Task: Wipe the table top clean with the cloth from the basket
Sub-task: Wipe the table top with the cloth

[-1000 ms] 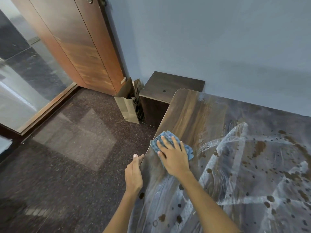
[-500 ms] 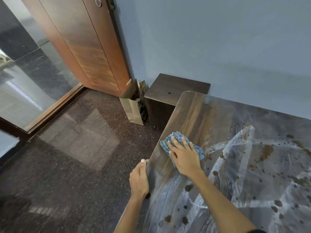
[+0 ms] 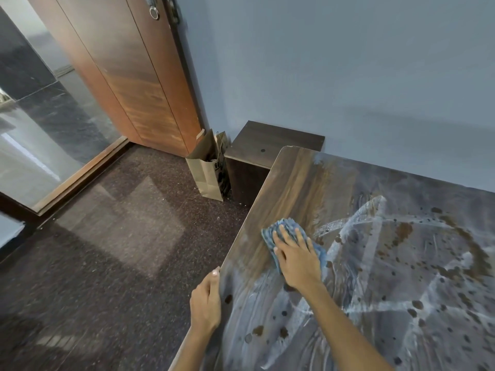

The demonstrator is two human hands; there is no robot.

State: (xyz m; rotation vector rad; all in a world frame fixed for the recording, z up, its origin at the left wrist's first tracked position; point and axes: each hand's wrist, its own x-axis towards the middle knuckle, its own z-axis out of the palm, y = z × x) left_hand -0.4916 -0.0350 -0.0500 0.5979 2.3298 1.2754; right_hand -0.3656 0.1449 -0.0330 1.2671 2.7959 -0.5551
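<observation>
A dark wooden table top fills the right half of the view, smeared with white streaks and brown spots. A crumpled blue cloth lies on it near the left edge. My right hand presses flat on the cloth with straight, spread fingers. My left hand rests against the table's left edge, fingers along the side. The strip of table beyond the cloth looks free of streaks. No basket is in view.
A low dark cabinet stands at the table's far left corner, against the blue wall. A brown paper bag leans beside it on the dark carpet. A wooden door and a glass panel are at left.
My right hand and the cloth have shifted slightly rightward along the table near its left edge. My left hand stays on the table edge. The camera has tilted a little.
</observation>
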